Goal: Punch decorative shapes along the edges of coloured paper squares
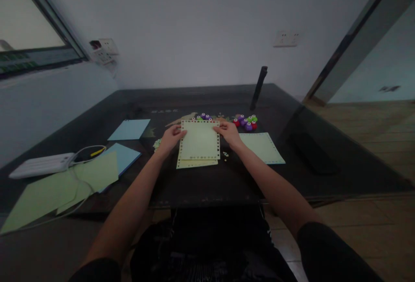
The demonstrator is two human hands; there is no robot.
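A pale green sheet of paper with small holes punched along its edges is held up between both hands. My left hand pinches its upper left edge, thumb in front. On the other side, my right hand grips the upper right edge the same way. Below it lies a yellowish punched sheet, mostly covered. Small paper punchings lie by my left hand, and a few more are right of the sheet. Beyond the hands sit small purple, red and green craft punches, with another group partly hidden behind the sheet.
Right of my right hand rests a stack of edged sheets. Blue paper, green sheets, a white power bank and a cable lie left. A black upright stick stands at the back; a dark flat object is far right.
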